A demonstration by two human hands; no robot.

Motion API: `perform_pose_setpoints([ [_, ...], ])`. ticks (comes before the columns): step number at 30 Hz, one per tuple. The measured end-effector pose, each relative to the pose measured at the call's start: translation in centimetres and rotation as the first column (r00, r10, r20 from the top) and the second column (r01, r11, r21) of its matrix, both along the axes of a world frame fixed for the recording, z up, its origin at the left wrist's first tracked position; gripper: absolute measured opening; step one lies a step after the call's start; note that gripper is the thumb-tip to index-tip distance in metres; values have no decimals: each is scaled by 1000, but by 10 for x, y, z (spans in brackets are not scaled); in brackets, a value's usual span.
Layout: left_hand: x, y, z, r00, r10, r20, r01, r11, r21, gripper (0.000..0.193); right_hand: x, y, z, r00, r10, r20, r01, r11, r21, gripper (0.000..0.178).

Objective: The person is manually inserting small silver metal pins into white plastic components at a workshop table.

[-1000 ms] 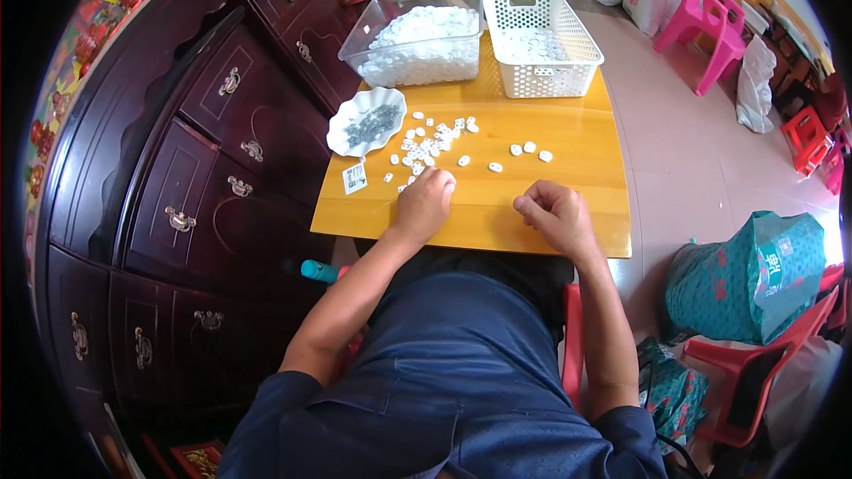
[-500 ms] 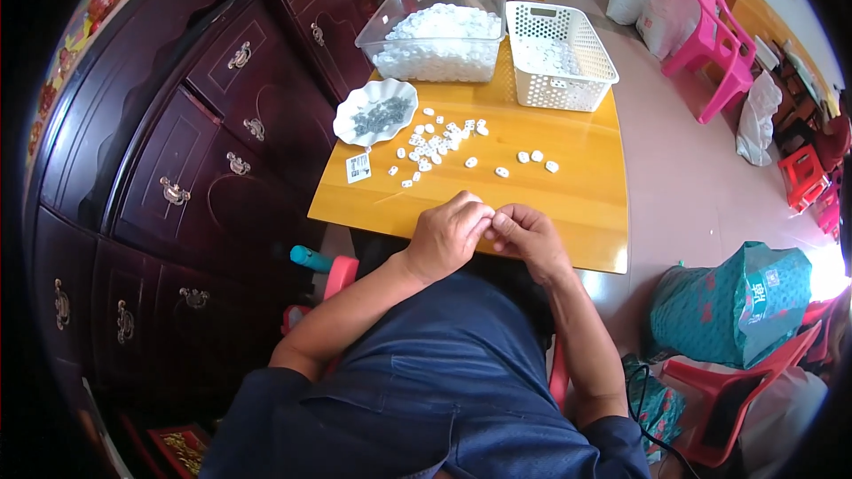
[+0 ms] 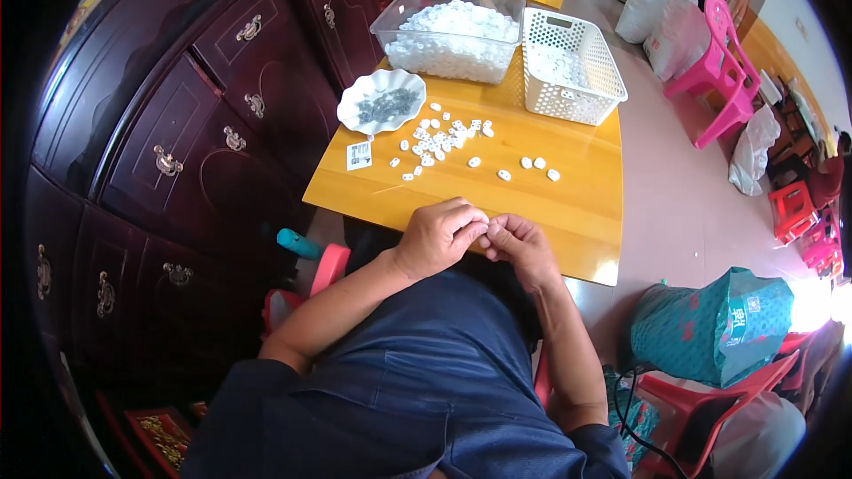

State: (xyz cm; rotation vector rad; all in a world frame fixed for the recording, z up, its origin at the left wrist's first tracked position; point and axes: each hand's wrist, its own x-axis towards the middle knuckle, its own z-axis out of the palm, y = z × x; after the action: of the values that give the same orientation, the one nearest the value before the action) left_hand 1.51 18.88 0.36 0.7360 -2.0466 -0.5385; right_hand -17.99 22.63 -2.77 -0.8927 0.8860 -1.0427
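White two-dotted pieces (image 3: 504, 175) look light, stiff, best edge-pinched; left hand (image 3: 441, 238) and right hand (image 3: 522, 250) pinch together, contents hidden.

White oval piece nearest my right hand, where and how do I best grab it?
I'd pinch the piece by its long sides, bringing your right hand down from above, from your near side. It looks like a small, rounded oblong lying flat, so its edges should give the grip, and it sits apart from the white cluster, leaving room.

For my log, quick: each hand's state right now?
Left hand: closed; anything held is hidden.
Right hand: closed, against the left; can't tell if it holds anything.
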Motion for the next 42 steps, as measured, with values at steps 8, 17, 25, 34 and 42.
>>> perform_pose_setpoints([
  [8, 3, -2, -5, 997, 48, 68, -48, 999, 4, 10, 13, 0, -7, 968, -145, -204, 102, 973, -209, 17],
  [17, 6, -11, -20, 995, 67, 71, -74, 992, 103, 14, 18, -4, -3, 764, -326, -557, 23, 876, -482, 15],
  [25, 20, -34, -36, 984, 174, -22, -164, 956, 242, 16, 9, -55, 29, 469, -587, -660, -48, 729, -683, 11],
  [34, 22, -36, -49, 983, 179, -35, -166, 958, 234, 11, 45, -143, -9, 270, -688, -674, -221, 637, -739, 7],
  [42, 23, -28, -41, 983, 182, 15, -180, 952, 248, 10, 57, -158, -14, 321, -714, -622, -236, 576, -783, 7],
])
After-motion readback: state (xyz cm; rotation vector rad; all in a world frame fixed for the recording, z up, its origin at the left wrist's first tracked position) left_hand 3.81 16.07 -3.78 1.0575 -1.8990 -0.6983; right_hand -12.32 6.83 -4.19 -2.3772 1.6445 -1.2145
